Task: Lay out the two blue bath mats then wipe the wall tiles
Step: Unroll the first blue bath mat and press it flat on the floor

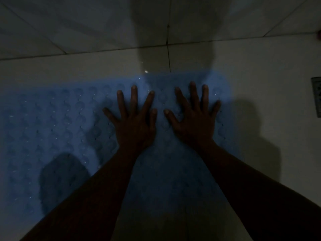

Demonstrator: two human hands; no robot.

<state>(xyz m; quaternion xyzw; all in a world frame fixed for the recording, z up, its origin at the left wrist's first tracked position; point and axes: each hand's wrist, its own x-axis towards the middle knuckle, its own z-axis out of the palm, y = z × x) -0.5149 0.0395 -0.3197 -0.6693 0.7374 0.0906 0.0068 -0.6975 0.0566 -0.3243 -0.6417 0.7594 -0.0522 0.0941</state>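
A blue bath mat (pixel 60 129) with a bumpy, perforated surface lies flat on the pale tiled floor, running from the left edge to right of centre. My left hand (pixel 133 122) presses palm-down on it with fingers spread. Beside it my right hand (pixel 194 120) also rests flat on the mat near its right end, fingers apart. Neither hand holds anything. Only one mat shows in this dim view. The wall tiles (pixel 86 26) rise just beyond the mat's far edge.
The floor tiles (pixel 269 80) continue to the right of the mat. A floor drain grate (pixel 317 96) sits at the right edge. A small dark red object (pixel 319 37) is at the far right by the wall. Shadows fall across the mat.
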